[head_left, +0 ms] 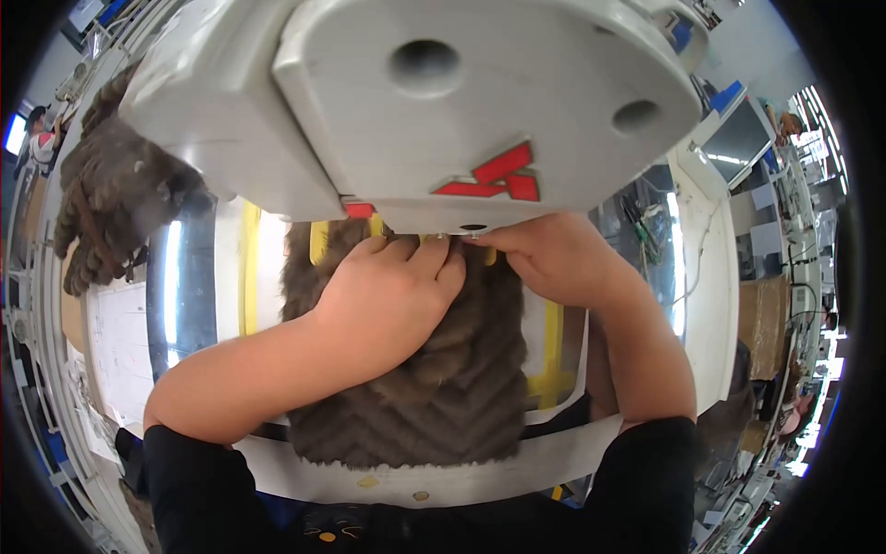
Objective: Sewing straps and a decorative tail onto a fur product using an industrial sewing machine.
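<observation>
A brown fur panel (443, 406) with a chevron pattern lies under both my hands, its near end hanging over the table's front edge. My left hand (395, 291) rests on its upper part, with bent fingers gathering the fur close below a white sewing-machine head (498, 111). From the right, my right hand (554, 258) reaches to the same spot, index finger stretched toward the machine's lower edge and the other fingers curled in at the fur. The machine head hides the far end of the panel, and both sets of fingertips are partly covered.
Dark brown fur pieces (120, 185) are heaped at the left. Yellow tape strips (249, 268) run along the white table (706, 305). Tools (639, 226) lie to the right of the machine, with a monitor (738, 143) and a cardboard box (764, 328) beyond. A person (41, 143) is far left.
</observation>
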The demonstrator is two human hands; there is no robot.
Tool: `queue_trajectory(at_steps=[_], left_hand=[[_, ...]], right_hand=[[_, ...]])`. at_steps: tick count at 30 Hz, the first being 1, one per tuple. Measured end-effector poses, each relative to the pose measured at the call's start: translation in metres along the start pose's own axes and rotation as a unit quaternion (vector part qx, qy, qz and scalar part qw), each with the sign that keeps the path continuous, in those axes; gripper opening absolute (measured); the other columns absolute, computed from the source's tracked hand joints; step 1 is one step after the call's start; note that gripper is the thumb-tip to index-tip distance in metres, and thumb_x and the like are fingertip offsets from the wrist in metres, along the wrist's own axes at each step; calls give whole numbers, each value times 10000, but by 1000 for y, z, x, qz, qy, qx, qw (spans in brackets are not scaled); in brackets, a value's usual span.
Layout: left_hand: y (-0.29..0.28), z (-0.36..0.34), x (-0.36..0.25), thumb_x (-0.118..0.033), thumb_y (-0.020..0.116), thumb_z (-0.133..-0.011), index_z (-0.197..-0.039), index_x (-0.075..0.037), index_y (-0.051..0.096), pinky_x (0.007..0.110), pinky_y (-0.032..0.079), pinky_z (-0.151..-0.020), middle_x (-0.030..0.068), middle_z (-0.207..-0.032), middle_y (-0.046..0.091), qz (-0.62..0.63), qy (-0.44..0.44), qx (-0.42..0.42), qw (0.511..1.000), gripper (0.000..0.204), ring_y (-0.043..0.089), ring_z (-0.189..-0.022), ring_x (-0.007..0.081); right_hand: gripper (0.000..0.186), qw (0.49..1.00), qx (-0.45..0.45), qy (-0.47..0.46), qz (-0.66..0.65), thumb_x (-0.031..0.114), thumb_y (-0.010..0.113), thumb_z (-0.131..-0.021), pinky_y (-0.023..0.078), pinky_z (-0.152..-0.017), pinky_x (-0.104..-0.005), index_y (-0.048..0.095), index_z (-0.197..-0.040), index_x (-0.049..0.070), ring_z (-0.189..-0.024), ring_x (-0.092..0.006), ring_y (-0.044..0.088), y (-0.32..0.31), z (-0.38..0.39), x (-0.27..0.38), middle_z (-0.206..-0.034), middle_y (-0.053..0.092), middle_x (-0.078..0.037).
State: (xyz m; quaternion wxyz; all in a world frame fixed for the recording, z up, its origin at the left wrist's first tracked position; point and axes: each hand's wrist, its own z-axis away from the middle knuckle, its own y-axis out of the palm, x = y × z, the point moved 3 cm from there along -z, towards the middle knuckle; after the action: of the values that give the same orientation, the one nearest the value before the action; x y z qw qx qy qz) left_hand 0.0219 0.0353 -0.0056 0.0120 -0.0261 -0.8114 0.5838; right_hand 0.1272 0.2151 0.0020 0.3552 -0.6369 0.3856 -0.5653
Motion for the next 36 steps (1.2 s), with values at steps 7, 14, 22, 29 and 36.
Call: queue_trajectory(at_steps=[7, 14, 22, 29, 36], left_hand=[[-17, 20, -10, -163, 610, -799, -1258, -34, 674, 318, 452, -683, 137, -1329, 672, 24, 22, 20, 999, 480, 593, -724, 162], [-9, 22, -18, -180, 620, -769, -1278, 44, 658, 318, 446, -670, 200, -1296, 690, 32, -2, 21, 999, 557, 583, -703, 166], [-3, 22, -21, -170, 618, -799, -1269, 48, 657, 316, 464, -683, 207, -1280, 700, 28, -18, 22, 999, 520, 609, -718, 175], [0, 19, -16, -163, 589, -847, -1265, 27, 659, 319, 504, -724, 174, -1278, 711, 9, -27, 33, 999, 464, 678, -773, 179], [4, 14, -11, -166, 594, -849, -1267, 19, 653, 319, 506, -738, 167, -1289, 705, -8, -27, 24, 999, 461, 696, -814, 177]], right_hand=[[330, 999, 0, 34, 28, 27, 600, -832, 555, -846, -439, 800, -1080, 112, -952, -349, 702, 0, -9, 5, -1024, 754, -127], [369, 997, 24, 66, 21, -26, 583, -825, 541, -876, -421, 792, -1103, 96, -985, -357, 695, 3, -8, 3, -1049, 743, -155], [383, 993, 39, 109, 7, -56, 564, -847, 524, -948, -401, 779, -1139, 67, -1042, -368, 690, 6, -5, -3, -1089, 742, -172], [247, 997, 2, 77, 11, 18, 575, -894, 530, -872, -436, 745, -1074, 32, -995, -390, 683, 3, -8, -5, -1033, 727, -186], [241, 996, -19, 74, 54, 76, 598, -943, 517, -924, -436, 698, -1153, 13, -1050, -395, 668, 6, -8, -25, -1101, 720, -191]])
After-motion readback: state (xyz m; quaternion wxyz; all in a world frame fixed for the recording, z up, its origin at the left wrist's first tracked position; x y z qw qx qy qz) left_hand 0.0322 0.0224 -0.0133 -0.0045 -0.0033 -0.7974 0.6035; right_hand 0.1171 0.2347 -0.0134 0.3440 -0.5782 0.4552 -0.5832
